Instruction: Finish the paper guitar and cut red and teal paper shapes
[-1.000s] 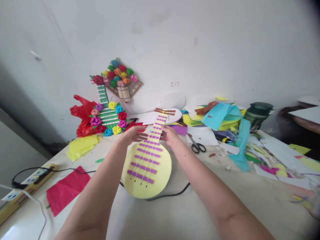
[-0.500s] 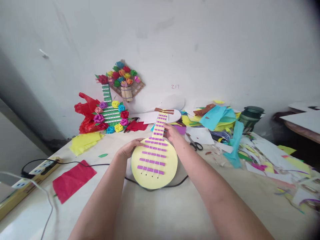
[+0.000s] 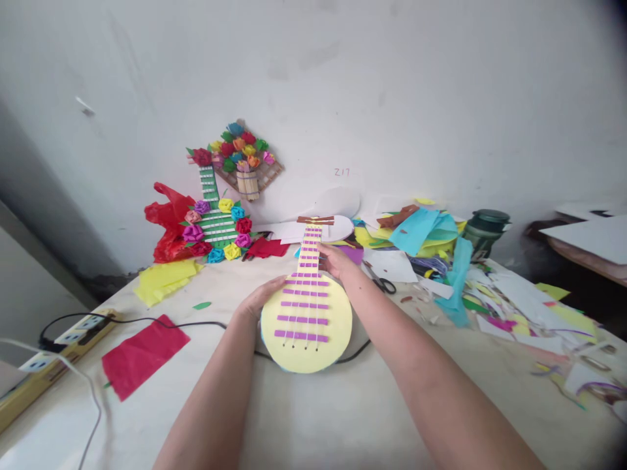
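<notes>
A yellow paper guitar (image 3: 306,323) with purple cross strips and a long neck is held up over the table, its round body toward me. My left hand (image 3: 262,299) grips the upper left rim of the round body. My right hand (image 3: 337,261) holds the neck where it meets the body, fingers closed round it. Brown strips cross the top of the neck.
Scissors (image 3: 379,281) lie right of my right hand among heaped coloured paper scraps (image 3: 450,261). A green guitar with paper roses (image 3: 215,225) leans on the wall. A red sheet (image 3: 142,356), black cable (image 3: 147,321) and power strip (image 3: 59,343) lie left. A dark green jar (image 3: 484,228) stands at right.
The paper guitar has turned more upright and come nearer me. My left hand slid from the neck down to the body's left rim. My right hand stays on the neck.
</notes>
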The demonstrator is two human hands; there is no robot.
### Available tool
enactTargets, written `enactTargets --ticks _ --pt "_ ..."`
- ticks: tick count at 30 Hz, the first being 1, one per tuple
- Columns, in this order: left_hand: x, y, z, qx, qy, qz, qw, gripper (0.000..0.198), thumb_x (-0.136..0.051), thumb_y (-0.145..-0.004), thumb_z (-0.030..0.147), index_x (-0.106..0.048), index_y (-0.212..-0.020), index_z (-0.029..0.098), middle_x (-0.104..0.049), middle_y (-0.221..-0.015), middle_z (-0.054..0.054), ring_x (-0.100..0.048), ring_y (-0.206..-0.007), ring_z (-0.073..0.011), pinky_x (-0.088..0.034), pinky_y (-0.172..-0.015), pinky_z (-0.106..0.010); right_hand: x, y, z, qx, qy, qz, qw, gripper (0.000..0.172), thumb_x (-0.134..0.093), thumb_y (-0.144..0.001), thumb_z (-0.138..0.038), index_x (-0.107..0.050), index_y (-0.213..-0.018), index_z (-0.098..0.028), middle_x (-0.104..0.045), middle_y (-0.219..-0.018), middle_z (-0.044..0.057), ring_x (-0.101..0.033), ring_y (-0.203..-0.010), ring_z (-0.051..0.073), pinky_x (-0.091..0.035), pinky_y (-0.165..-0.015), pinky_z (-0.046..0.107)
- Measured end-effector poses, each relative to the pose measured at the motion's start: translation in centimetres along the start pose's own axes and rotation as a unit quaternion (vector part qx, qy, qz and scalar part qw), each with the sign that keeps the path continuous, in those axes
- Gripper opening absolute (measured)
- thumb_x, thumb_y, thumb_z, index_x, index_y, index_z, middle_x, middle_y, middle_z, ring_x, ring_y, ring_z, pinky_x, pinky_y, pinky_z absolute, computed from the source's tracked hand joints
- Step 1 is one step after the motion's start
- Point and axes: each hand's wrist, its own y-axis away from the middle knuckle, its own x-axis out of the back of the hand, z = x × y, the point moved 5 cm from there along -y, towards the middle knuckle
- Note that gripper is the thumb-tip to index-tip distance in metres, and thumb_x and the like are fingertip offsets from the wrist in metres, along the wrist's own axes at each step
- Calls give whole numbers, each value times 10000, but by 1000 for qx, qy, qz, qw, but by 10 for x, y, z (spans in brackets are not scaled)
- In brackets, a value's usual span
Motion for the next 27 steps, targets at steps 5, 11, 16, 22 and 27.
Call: enactTargets --ticks 5,11,16,22,27 --pt "8 -2 -3 2 10 18 1000 399 -570 -812 268 -548 -1167 86 -661 -1036 -197 -665 -856 -277 -514 -776 -396 4 -3 3 -15 0 -11 1000 232 -498 -879 -355 -579 -947 -148 -658 -759 63 -610 -629 158 -508 -552 279" --pt "13 -3 -3 8 19 7 1000 388 -554 -817 234 -558 -1156 44 -656 -1032 -219 -667 -852 -280 -519 -771 -389 5 3 0 -25 30 -23 999 304 -394 -925 -379 -558 -1030 -146 -661 -779 74 -619 -636 163 -519 -603 302" --pt "20 -6 -2 -16 36 32 999 372 -536 -817 193 -566 -1158 47 -682 -964 -195 -676 -803 -269 -529 -739 -382 8 6 1 -44 47 -23 998 339 -395 -920 -403 -546 -1047 -127 -666 -794 95 -635 -623 170 -527 -631 321" --pt "22 -7 -3 -11 40 45 998 346 -529 -817 182 -582 -1129 42 -684 -952 -198 -677 -800 -273 -533 -728 -381 20 -3 1 -22 44 28 998 268 -441 -903 -358 -536 -1009 -132 -667 -799 88 -643 -634 173 -533 -618 317" --pt "22 -4 0 -6 32 42 999 368 -535 -820 186 -567 -1158 46 -681 -968 -196 -677 -800 -273 -537 -727 -381 27 -9 -8 32 65 145 987 185 -507 -857 -321 -544 -919 -150 -653 -742 65 -620 -581 152 -519 -558 281"
